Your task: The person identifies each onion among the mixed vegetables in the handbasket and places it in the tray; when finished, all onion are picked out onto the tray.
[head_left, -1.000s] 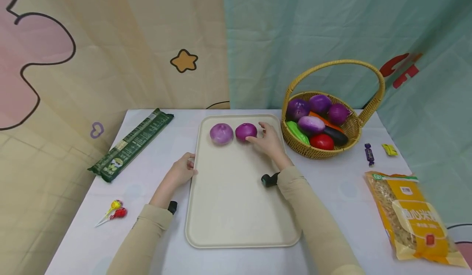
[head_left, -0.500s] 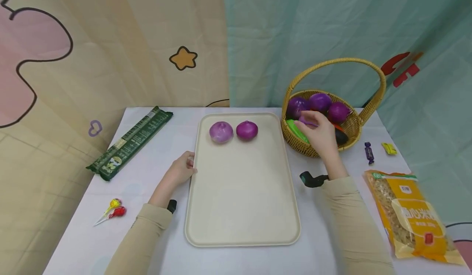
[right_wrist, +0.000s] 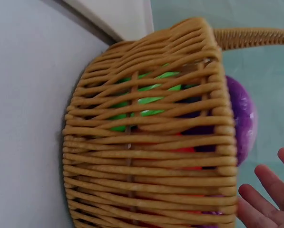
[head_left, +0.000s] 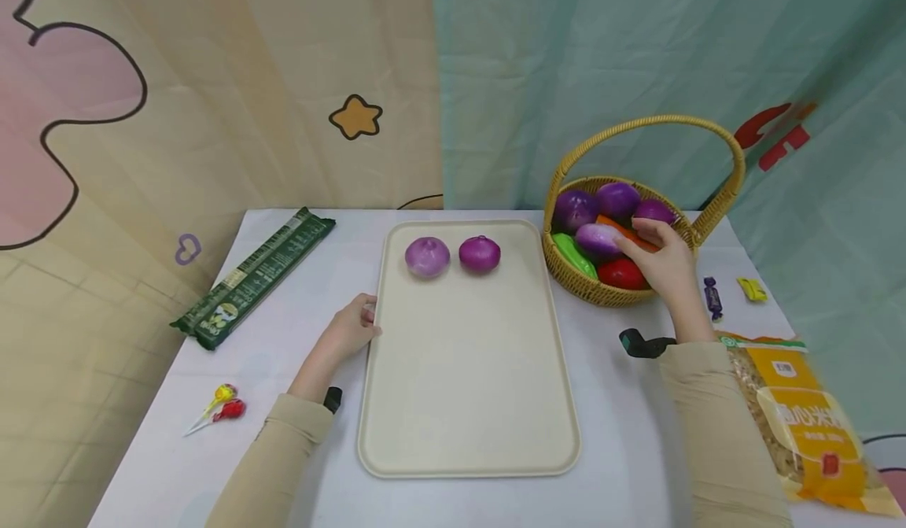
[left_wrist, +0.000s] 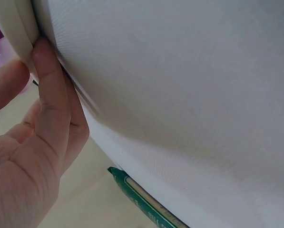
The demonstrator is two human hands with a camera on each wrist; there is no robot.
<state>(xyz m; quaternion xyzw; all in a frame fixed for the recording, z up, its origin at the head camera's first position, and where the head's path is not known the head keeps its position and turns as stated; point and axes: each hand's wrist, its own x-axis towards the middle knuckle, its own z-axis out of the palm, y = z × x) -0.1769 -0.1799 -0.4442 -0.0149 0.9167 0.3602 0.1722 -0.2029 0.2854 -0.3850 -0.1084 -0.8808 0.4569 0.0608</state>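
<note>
My left hand (head_left: 347, 330) pinches the left edge of the cream tray (head_left: 467, 378); in the left wrist view, thumb and fingers lie on either side of the tray's rim (left_wrist: 19, 33). Two onions sit near the tray's far end, a pale purple one (head_left: 428, 258) and a darker one (head_left: 480, 255). My right hand (head_left: 665, 264) is over the right side of the wicker basket (head_left: 602, 297), its thumb near a light purple vegetable (head_left: 598, 241). Spread fingers (right_wrist: 270, 183) show beside the basket rim in the right wrist view. The hand hides the dark eggplant.
The basket also holds a tomato (head_left: 623, 274), a green pepper (head_left: 572, 254) and purple round vegetables (head_left: 575, 212). A green packet (head_left: 255, 276) and lollipops (head_left: 222, 402) lie left; wrapped candies (head_left: 752, 289) and an orange-and-clear bag (head_left: 814, 426) lie right.
My right hand has let go of the darker onion on the tray and moved right, over the basket's right side. The left hand has stayed on the tray edge.
</note>
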